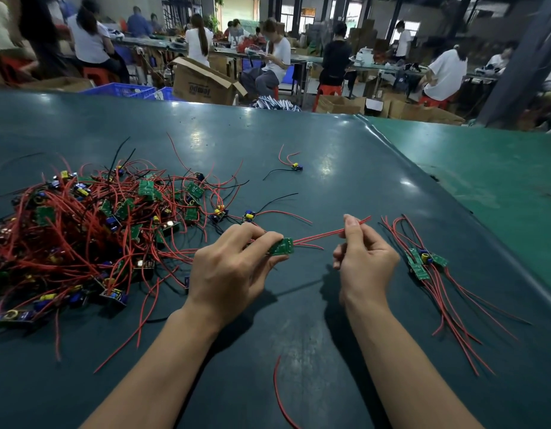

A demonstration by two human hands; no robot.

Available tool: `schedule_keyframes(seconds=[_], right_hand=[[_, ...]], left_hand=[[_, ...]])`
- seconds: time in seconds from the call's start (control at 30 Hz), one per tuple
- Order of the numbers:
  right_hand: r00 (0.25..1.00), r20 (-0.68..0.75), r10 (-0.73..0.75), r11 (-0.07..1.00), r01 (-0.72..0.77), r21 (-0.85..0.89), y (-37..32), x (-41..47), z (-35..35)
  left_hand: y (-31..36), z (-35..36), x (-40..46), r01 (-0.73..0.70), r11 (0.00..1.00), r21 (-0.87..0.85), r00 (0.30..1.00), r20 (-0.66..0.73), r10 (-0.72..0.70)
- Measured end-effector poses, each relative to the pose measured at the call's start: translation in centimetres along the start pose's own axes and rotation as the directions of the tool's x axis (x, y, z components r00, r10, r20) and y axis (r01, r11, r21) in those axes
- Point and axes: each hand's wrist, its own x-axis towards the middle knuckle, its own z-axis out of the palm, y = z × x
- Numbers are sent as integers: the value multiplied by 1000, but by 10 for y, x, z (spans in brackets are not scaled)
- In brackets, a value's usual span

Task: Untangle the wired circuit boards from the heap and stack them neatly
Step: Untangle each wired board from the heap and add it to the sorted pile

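We work at a dark green table (299, 156) in a busy workshop, where other people (277, 57) sit at long benches among cardboard boxes (203, 82). On the left of the table lies the heap (91, 224) of small green circuit boards tangled in red and black wires. Our left hand (234, 267) pinches one green board (282, 246) between thumb and curled fingers, just above the table and clear of the heap's right edge. Its red wires (317, 236) run rightward to our right hand (364, 258), whose thumb and forefinger pinch them near their ends. To the right lies a small stack (423, 261) of sorted boards, wires trailing toward us. One lone board (296, 167) sits farther back, and a loose red wire (279, 394) lies near us.
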Motion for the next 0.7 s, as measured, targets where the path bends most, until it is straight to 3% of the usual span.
schedule_keyframes(seconds=[0.2,0.33,0.37,0.43,0.47,0.53,0.57,0.6,0.7], right_hand=[[995,-99,22,999,-20,27,1,7,-3],[961,-268,68,996,-48,81,-6,23,-18],[973,-218,73,996,-59,71,-6,21,-17],[988,78,131,988,-137,66,-6,4,-7],[935,297,195,975,-217,42,-6,-8,1],[706,645,293,940,-335,-61,-8,-28,12],[622,728,288,942,-321,-98,-8,-34,13],[592,762,261,957,-266,-121,-7,-37,13],[686,699,200,980,-151,-132,-9,-33,10]], left_hand=[[-1,1,-2,5,1000,11,1000,-30,-5],[-12,-4,-3,199,979,38,964,-186,-189],[-13,-4,-3,244,968,48,948,-223,-228],[-9,-3,-4,256,965,61,938,-258,-232],[-7,-1,-4,220,975,41,948,-244,-204],[-4,0,-6,111,992,-55,983,-143,-118],[-4,1,-6,67,993,-102,994,-81,-76],[-3,1,-6,39,990,-132,999,-31,-43],[-4,2,-2,34,987,-154,999,19,-31]])
